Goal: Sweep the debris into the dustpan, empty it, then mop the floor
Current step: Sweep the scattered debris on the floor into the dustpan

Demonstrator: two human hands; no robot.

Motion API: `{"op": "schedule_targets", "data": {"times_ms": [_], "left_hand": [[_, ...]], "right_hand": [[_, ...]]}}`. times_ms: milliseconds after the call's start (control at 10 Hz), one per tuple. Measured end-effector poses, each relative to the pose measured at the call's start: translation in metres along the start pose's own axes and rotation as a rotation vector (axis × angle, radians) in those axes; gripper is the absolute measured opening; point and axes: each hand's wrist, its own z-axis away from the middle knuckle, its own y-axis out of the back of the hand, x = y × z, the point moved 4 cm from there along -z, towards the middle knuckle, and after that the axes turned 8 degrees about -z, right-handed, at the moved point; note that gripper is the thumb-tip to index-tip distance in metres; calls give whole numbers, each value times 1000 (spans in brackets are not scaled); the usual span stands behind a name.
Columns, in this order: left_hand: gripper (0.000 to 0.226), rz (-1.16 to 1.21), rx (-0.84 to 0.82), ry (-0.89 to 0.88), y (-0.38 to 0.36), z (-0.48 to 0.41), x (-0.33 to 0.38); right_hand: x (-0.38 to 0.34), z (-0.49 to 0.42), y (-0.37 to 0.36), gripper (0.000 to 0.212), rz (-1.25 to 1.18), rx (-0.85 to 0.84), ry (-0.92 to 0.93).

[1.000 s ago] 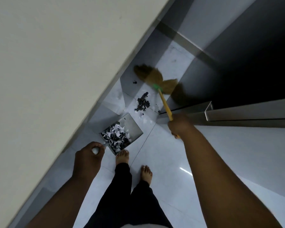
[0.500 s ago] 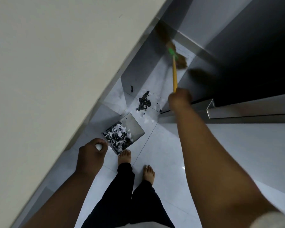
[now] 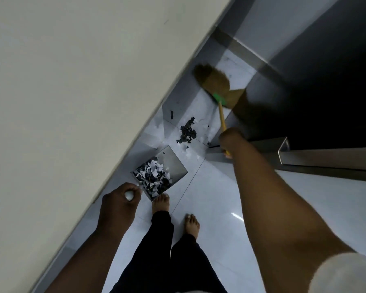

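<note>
A metal dustpan (image 3: pixel 175 163) lies on the white tiled floor by the wall, its back half heaped with black and white paper scraps (image 3: pixel 154 176). My left hand (image 3: pixel 119 203) grips the white end of its handle. Beyond the pan's mouth sits a small pile of dark debris (image 3: pixel 187 134), and one stray dark piece (image 3: pixel 171 114) lies nearer the wall. My right hand (image 3: pixel 229 140) grips the yellow stick of a straw broom (image 3: pixel 215 83). Its blurred bristles are past the pile, in the far corner.
A pale wall (image 3: pixel 72 92) runs diagonally along the left. A dark door or cabinet with a metal frame and bar handle (image 3: pixel 285 151) stands on the right. My bare feet (image 3: pixel 161 203) are right behind the dustpan. Open tile lies to the right.
The broom head has swung back from the far corner toward the debris pile and fanned out, and my right hand came nearer. The dustpan and my left hand stayed put.
</note>
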Motion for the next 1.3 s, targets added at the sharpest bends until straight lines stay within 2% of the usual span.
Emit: {"op": "schedule_targets", "data": {"times_ms": [100,200,300,400,500,700,800,900,1000,1100,1200,1300], "left_hand": [[6,-15,-14,-32,7,-4,2],[5,-32,-22,-52,9,-8,6],[7,-36,-39,-53,9,-10,9],[7,-36,-48,-42,10,-11,8],[7,-49,-37,-39,9,-13,7],[7,-27,-20,-16,5,-11,6],[8,-23,-21,-3,2,-6,5],[10,-43,-25,4,2,-5,4],[11,-44,-42,7,1,-4,2],[9,-32,-56,18,1,2,-1],[7,-20,-77,26,1,11,-4],[7,-18,-102,16,2,21,-10]], "right_hand": [[39,48,-7,15,-222,-45,-146],[71,94,-6,19,-393,-17,-83],[79,125,-5,41,-382,19,85],[60,115,8,40,-330,43,104],[28,68,24,19,-302,91,74],[9,16,13,29,-231,-49,-81],[17,25,-4,20,-118,-100,-165],[31,59,-15,19,-299,-124,-162],[51,85,-30,22,-264,-194,-342],[65,114,-37,24,-380,-266,-396],[86,144,-35,22,-598,-356,-453],[105,170,-22,14,-682,-390,-476]]}}
